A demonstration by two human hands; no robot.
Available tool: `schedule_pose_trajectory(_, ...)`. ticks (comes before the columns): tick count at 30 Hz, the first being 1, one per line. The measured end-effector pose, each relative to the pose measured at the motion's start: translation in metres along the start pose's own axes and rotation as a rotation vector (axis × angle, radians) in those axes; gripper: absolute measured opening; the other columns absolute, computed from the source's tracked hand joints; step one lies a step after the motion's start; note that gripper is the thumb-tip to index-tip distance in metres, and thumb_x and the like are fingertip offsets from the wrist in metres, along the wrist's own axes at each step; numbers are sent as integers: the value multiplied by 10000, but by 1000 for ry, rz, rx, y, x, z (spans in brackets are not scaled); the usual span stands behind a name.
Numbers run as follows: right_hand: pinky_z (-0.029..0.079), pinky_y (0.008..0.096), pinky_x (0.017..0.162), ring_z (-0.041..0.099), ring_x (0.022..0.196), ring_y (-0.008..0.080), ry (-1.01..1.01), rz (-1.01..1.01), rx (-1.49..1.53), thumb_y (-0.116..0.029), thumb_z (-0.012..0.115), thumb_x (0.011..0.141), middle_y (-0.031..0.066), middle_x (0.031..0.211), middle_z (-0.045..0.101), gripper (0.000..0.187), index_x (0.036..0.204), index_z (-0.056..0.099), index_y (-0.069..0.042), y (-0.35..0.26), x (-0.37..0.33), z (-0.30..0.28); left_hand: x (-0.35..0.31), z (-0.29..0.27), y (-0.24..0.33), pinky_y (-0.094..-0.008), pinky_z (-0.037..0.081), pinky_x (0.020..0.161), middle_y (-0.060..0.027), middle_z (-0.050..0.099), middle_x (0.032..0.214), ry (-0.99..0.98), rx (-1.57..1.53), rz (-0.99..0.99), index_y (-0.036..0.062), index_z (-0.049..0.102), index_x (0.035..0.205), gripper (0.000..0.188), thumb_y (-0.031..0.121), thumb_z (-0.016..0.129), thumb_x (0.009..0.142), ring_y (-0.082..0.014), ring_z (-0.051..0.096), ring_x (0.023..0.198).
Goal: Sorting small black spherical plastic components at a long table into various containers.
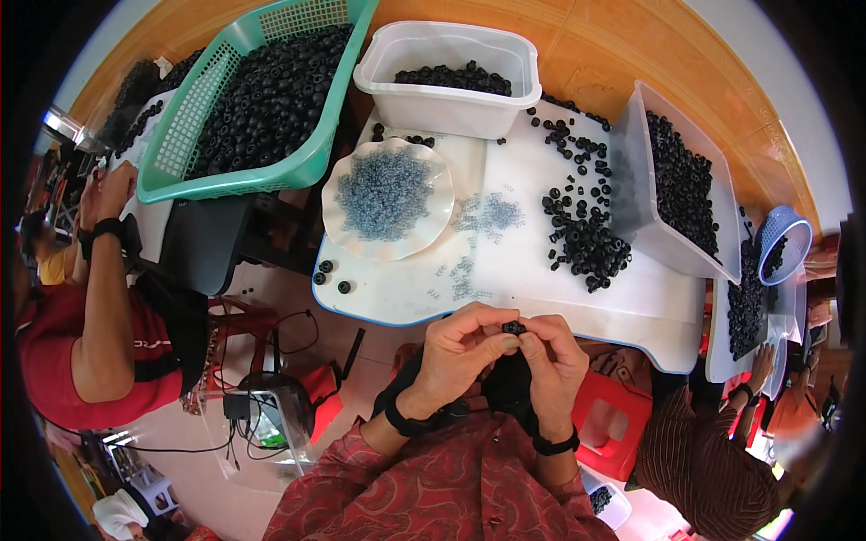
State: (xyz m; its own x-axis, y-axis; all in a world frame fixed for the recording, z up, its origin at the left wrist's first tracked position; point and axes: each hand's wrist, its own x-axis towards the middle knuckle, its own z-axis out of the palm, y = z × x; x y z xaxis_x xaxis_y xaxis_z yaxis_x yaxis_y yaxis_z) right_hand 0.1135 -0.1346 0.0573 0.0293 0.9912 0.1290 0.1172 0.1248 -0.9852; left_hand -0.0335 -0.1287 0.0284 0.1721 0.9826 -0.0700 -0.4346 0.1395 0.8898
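Just past the near edge of the white table [406, 298], a small black round part [513, 327] is pinched between my two hands. My left hand [465, 350] is closed on it with thumb and forefinger. From the other side, my right hand [552, 361] grips the same part with its fingertips. Loose black parts of two shapes, round and narrower, lie in a pile [591, 248] on the table ahead to the right. A scalloped white plate [341, 219] ahead to the left holds a heap of tiny grey-blue pieces [383, 191], too small to make out. More of these pieces [492, 214] are scattered beside the plate.
A green basket [153, 171] of black parts stands far left. A white tub [451, 108] and a clear bin [636, 221] hold more. A blue basket [783, 225] is at right. Co-workers sit either side, one in a red shirt [54, 352], one in striped clothing [704, 460].
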Motion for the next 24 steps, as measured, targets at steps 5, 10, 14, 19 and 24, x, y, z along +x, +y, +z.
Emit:
schedule_pose_trajectory(5,476,211,686,595,783,99,4,-7,12,9,634,911,58,941,627,131,1034,677,27,3,0,0,1,-2,1,-254,555,806,-89,626,1039,-23,25,30,-46,630,1170,314,-89,655,860,-145,651,895)
schedule_pose_trajectory(10,468,208,676,585,770,91,-3,18,28,5,639,909,53,931,636,128,1029,678,24,6,0,-1,-1,-1,2,-238,538,792,-50,634,972,16,-20,-3,-30,629,1171,329,-87,674,849,-108,630,874)
schedule_pose_trajectory(14,467,209,655,582,753,86,1,29,41,5,641,907,53,923,639,117,1017,676,23,6,0,1,-1,0,2,-231,530,785,-33,636,947,23,-17,6,-30,632,1146,308,-86,678,847,-91,619,870)
schedule_pose_trajectory(19,469,214,613,585,704,87,5,-8,-53,2,646,904,55,902,644,107,1006,675,18,3,1,2,0,-4,1,-231,534,782,-50,652,971,11,81,17,-37,638,1128,285,-83,674,849,-98,633,874)
schedule_pose_trajectory(24,473,212,617,589,697,91,14,-106,-175,-5,657,898,57,892,647,108,1002,677,11,5,2,4,2,-8,3,-236,545,783,-55,655,974,-4,40,-14,-41,647,1110,265,-88,664,850,-113,647,882)
